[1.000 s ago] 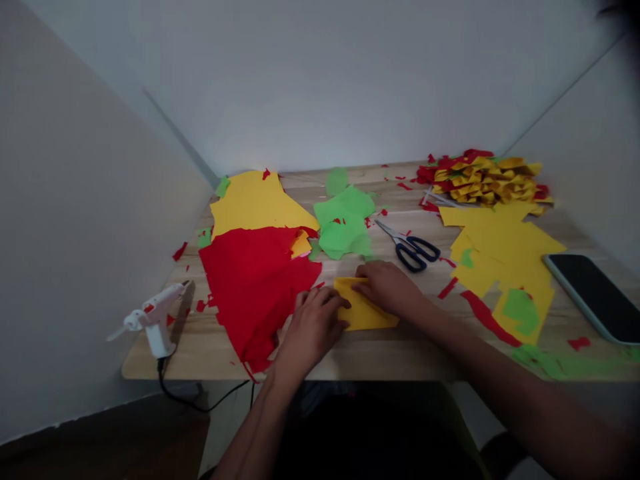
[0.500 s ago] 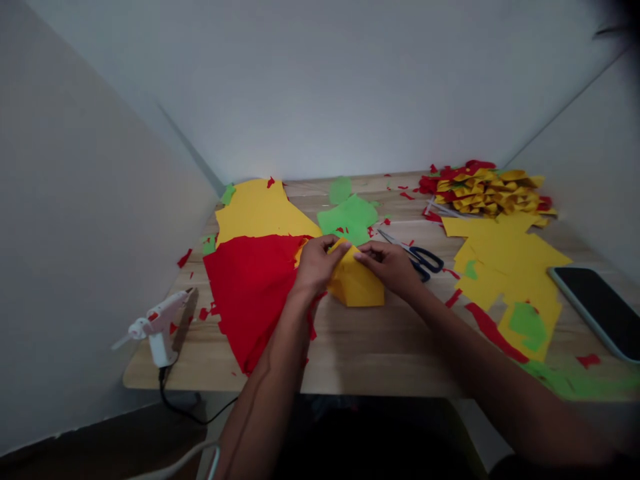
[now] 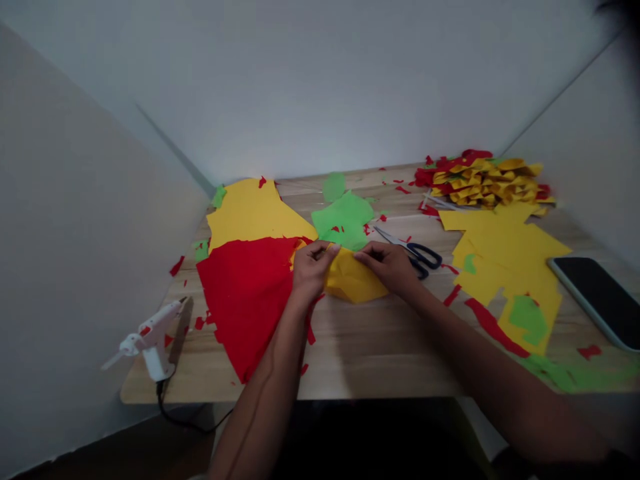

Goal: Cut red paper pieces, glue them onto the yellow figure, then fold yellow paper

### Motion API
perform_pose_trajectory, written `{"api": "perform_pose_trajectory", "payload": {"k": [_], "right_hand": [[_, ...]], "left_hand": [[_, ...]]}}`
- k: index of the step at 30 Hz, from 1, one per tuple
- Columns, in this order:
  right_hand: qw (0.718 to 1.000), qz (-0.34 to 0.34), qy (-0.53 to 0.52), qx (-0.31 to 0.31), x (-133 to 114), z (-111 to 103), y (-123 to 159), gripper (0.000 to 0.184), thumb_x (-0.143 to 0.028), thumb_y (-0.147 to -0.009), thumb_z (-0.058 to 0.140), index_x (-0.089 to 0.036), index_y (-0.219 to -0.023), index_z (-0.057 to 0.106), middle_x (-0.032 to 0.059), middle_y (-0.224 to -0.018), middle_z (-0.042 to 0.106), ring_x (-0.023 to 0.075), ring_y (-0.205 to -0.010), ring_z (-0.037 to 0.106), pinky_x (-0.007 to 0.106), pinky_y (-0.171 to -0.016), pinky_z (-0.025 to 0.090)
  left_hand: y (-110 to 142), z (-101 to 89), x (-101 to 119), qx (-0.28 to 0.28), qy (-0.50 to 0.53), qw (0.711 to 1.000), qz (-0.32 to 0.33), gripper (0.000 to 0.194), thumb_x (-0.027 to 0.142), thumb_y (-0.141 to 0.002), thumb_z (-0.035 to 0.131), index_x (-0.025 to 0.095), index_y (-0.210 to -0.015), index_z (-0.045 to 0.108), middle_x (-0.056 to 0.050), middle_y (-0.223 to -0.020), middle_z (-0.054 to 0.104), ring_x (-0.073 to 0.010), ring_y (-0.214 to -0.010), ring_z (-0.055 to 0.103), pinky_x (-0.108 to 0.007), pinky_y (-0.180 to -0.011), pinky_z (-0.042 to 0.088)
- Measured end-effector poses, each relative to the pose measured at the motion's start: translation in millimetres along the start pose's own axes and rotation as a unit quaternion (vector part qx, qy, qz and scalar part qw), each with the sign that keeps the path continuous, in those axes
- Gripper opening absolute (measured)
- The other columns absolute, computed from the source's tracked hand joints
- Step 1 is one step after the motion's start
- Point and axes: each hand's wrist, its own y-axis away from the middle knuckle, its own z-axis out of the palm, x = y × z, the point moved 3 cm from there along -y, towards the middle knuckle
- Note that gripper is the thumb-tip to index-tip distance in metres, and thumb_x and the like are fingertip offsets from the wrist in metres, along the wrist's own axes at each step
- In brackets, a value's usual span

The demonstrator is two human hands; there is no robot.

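Note:
My left hand (image 3: 310, 270) and my right hand (image 3: 390, 265) both pinch the top edge of a folded yellow paper piece (image 3: 353, 281), held just above the wooden table (image 3: 380, 347). The fingers of each hand are closed on the paper. A big red paper sheet (image 3: 247, 293) lies just left of my left hand, with a yellow sheet (image 3: 253, 212) behind it. Green paper scraps (image 3: 344, 217) lie behind the held piece. Black-handled scissors (image 3: 417, 257) rest just right of my right hand.
A white glue gun (image 3: 150, 337) stands at the table's left front corner, its cord hanging off the edge. Cut yellow sheets (image 3: 505, 257) and a pile of folded yellow and red pieces (image 3: 483, 180) fill the right side. A dark phone (image 3: 597, 297) lies at far right. Walls enclose three sides.
The yellow piece lay flat near the front edge with both hands pressing it. Both hands have lifted it and moved it farther back, and now pinch its top edge.

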Motion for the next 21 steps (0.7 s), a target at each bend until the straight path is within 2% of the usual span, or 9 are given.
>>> {"api": "perform_pose_trajectory", "payload": {"k": [3, 9, 17, 21], "right_hand": [[1.000, 0.001, 0.023, 0.008, 8, -2, -3, 0.032, -0.046, -0.085, 0.063, -0.018, -0.071, 0.068, -0.0001, -0.063, 0.065, 0.0136, -0.058, 0.053, 0.025, -0.054, 0.036], [0.998, -0.037, 0.042, -0.001, 19, 6, -3, 0.028, -0.043, -0.089, 0.060, -0.019, -0.077, 0.069, 0.0003, -0.067, 0.066, 0.0140, -0.060, 0.054, 0.026, -0.056, 0.039], [0.995, -0.052, 0.075, 0.033, 25, 13, 0, 0.024, -0.042, -0.090, 0.060, -0.021, -0.087, 0.071, 0.0052, -0.080, 0.074, 0.0194, -0.070, 0.065, 0.030, -0.065, 0.048], [0.995, -0.047, 0.073, 0.045, 29, 13, -1, 0.022, -0.040, -0.089, 0.060, -0.022, -0.085, 0.071, 0.0052, -0.079, 0.073, 0.0197, -0.070, 0.065, 0.031, -0.066, 0.049]], "left_hand": [[-1, -3.7, -2, 0.036, -0.002, 0.999, 0.004, 0.032, 0.049, -0.076, 0.070, 0.017, -0.072, 0.068, 0.003, -0.058, 0.053, -0.0099, -0.052, 0.043, -0.023, -0.051, 0.034], [-6, -7.4, -12, 0.065, -0.040, 0.997, 0.017, 0.029, 0.045, -0.078, 0.069, 0.017, -0.073, 0.068, 0.002, -0.060, 0.055, -0.0102, -0.054, 0.045, -0.023, -0.051, 0.032], [-9, -8.4, -17, 0.053, -0.056, 0.997, 0.014, 0.029, 0.046, -0.079, 0.069, 0.017, -0.077, 0.069, 0.002, -0.065, 0.060, -0.0120, -0.060, 0.050, -0.022, -0.055, 0.035], [-10, -7.0, -17, 0.039, -0.030, 0.999, 0.002, 0.030, 0.046, -0.077, 0.071, 0.016, -0.073, 0.069, 0.002, -0.063, 0.058, -0.0112, -0.058, 0.049, -0.022, -0.053, 0.034]]}}
